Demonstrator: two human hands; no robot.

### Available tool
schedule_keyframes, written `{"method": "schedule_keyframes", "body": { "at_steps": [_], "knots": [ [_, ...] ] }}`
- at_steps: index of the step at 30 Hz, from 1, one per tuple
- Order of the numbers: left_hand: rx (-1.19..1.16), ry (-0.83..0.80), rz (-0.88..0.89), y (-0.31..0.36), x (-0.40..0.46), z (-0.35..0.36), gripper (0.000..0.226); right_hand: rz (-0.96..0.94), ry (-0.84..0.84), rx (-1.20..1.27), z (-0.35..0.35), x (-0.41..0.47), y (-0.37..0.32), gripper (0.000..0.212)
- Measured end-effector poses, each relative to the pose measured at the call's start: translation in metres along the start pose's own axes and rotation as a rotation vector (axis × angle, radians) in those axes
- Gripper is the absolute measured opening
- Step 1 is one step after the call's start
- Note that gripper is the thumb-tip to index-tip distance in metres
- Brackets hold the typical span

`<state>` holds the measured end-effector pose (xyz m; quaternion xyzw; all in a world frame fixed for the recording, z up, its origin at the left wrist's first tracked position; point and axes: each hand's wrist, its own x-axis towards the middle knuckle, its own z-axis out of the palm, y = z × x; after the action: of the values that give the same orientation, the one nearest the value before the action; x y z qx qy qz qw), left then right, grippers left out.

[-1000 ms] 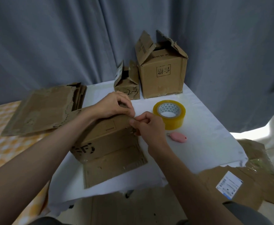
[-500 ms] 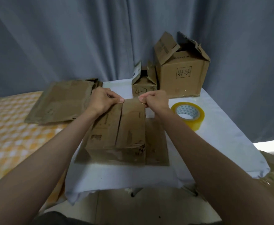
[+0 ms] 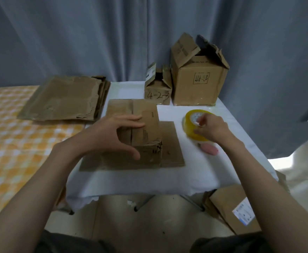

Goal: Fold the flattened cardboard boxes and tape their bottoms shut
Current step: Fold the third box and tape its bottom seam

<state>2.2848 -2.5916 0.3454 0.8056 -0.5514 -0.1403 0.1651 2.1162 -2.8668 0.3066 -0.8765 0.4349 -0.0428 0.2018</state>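
the box in hand sits bottom-up at the middle of the white bench, its two bottom flaps folded shut and pinned by the left hand, fingers spread flat over the seam with the thumb down the near face. the right hand is at the tape roll, at 3 o'clock from the box, its fingers curled onto the roll's top edge; whether it has the loose end i cannot tell. the likely slip: if the left hand eases off, the flaps could spring up and the seam gape before tape lands. a pink cutter lies just beside the roll and could get knocked toward the bench's right edge. two finished boxes crowd 12 to 1 o'clock, a stack of flattened cardboard sits at 10, so free room is mostly the near strip at 6.
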Motion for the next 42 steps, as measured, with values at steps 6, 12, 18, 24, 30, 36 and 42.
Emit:
{"method": "schedule_keyframes", "body": {
  "at_steps": [6, 12, 18, 24, 30, 36, 42],
  "knots": [
    [0.049, 0.097, 0.005, 0.003, 0.005, 0.023, 0.107, -0.091, 0.176, -0.048, 0.015, -0.014, 0.007, 0.042],
    [0.06, 0.185, -0.022, 0.018, 0.02, 0.028, 0.102, -0.216, 0.222, 0.406, -0.017, -0.041, 0.007, 0.039],
    [0.013, 0.322, 0.075, 0.056, 0.026, 0.022, 0.074, -0.398, 0.168, 0.388, -0.032, -0.077, 0.006, 0.038],
    [-0.287, 0.573, 0.142, 0.086, 0.031, 0.031, 0.044, -0.466, 0.134, 0.371, -0.04, -0.099, -0.001, 0.036],
    [-0.575, 0.827, 0.207, 0.108, 0.032, 0.04, 0.02, -0.495, 0.117, 0.383, -0.051, -0.113, -0.001, 0.034],
    [-0.527, 0.841, 0.13, 0.118, 0.027, 0.044, 0.005, -0.498, 0.02, 0.425, -0.06, -0.123, 0.002, 0.022],
    [-0.952, 0.548, -0.088, 0.119, 0.017, 0.025, 0.008, -0.411, -0.238, 0.617, -0.063, -0.131, 0.003, 0.051]
  ]
}}
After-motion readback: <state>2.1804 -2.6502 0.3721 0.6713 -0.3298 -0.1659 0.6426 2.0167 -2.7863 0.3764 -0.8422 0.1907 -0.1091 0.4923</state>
